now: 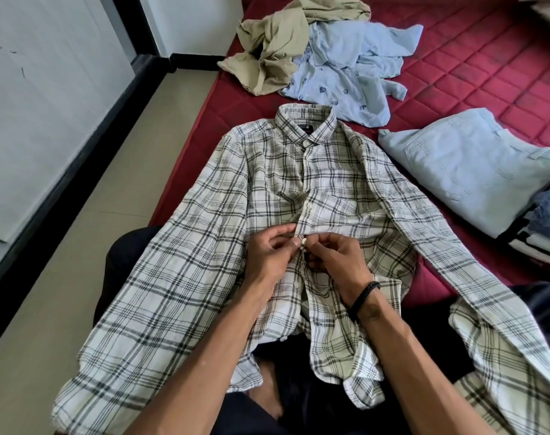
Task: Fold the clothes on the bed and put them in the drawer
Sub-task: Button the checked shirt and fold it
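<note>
A white cotton shirt with a grey-and-black plaid pattern (267, 189) lies face up on the quilted red mattress of the bed (487, 73), collar away from the person, sleeves spread to both sides and its hem draped over the person's dark-clothed lap. Both hands meet at the front placket, midway down. The left hand (269, 252) pinches the placket edge between thumb and fingers; the right hand (336, 259), with a black braided band at the wrist, pinches the facing edge at a small button (304, 239). Beyond the hands, past the collar, lie a crumpled khaki garment (267, 51) and a pale blue printed shirt (346, 67). To the right of the hands rests a folded light blue garment (468, 164) on a stack.
</note>
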Tool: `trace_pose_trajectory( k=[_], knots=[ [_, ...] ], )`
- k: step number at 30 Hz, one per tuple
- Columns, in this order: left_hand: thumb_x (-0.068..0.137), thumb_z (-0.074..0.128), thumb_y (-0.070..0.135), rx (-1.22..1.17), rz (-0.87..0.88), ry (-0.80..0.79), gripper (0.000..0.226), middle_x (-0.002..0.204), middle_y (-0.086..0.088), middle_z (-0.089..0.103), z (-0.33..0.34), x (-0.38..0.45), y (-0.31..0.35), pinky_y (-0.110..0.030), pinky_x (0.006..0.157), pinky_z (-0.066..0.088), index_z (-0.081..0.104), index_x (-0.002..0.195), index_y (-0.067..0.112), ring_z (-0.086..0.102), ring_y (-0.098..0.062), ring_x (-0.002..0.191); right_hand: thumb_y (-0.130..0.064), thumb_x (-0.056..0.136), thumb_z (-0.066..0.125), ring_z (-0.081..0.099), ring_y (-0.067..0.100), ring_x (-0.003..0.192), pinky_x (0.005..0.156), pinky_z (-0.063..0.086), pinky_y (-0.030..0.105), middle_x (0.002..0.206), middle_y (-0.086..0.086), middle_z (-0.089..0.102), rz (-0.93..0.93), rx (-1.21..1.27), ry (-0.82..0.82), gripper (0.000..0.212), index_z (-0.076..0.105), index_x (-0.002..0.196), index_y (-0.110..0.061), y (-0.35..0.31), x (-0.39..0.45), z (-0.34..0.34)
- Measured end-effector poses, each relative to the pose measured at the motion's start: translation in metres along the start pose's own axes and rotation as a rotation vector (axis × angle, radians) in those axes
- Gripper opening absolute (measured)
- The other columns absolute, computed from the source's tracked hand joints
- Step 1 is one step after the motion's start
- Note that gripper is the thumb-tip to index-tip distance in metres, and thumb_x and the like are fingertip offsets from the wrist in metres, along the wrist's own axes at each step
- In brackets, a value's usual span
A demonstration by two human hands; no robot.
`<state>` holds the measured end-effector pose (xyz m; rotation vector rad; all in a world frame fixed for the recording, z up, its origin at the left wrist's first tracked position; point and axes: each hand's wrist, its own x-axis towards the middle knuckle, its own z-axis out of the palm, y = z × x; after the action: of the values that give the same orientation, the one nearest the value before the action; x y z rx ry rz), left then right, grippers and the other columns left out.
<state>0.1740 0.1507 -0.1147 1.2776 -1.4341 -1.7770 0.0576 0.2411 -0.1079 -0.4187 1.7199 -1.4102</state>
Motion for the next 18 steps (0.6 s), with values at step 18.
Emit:
trace_pose_trajectory(
  k=[18],
  knots=[
    [0.097, 0.068, 0.007, 0.262, 0.395, -0.041, 0.045, 0.1, -0.003, 0.074, 0.008, 0.028, 0.022, -0.034, 0.043, 0.052, 0.052, 0.133, 0.027, 0.069, -0.018, 0.061, -0.016, 0.1, 0.06, 0.065, 0.02, 0.078, 0.069, 0.059, 0.042, 0.095, 0.004, 0.071, -0.626, -0.872, 0.167, 0.013, 0.071, 0.103, -0.01, -0.034, 0.019, 0.003]
  ],
)
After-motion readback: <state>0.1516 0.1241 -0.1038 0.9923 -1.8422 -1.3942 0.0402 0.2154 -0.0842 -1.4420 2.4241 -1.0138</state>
